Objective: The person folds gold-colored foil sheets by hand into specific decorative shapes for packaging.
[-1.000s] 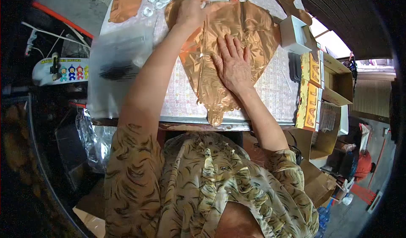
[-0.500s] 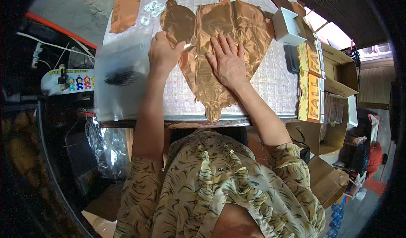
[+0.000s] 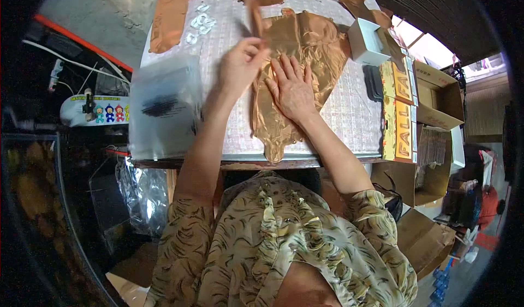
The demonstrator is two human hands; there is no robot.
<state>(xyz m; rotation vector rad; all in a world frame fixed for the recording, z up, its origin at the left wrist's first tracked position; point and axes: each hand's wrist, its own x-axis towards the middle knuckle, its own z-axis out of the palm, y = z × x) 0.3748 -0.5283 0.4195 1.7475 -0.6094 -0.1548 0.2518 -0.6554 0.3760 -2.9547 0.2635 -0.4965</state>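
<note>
1. Copper-coloured foil sheet (image 3: 305,37) lay in front of a person in a patterned shirt (image 3: 262,219), its narrow end at the near edge of a cloth-covered table (image 3: 349,121), a placing that kept it within easy reach of both arms.

2. Spread flat, palm down, the right hand (image 3: 295,94) rested on the middle of the sheet, gripping nothing, probably to stop the thin foil from sliding.

3. Bent fingers of the left hand (image 3: 240,69) appeared to pinch the edge of a raised flap (image 3: 255,18), blurred by motion, likely to keep it up off the cloth.

4. White ribbons (image 3: 202,22) and clear plastic bags (image 3: 169,99) lay to the left; a white box (image 3: 368,39) and boxes marked "FALL" (image 3: 403,129) stood along the right edge, perhaps set aside to leave the middle for the foil.

5. Half a second earlier, the flap had lain flat to the left; now it stood lifted beside the sheet's middle, the left hand had shifted inward, and the right hand had held its spot.
</note>
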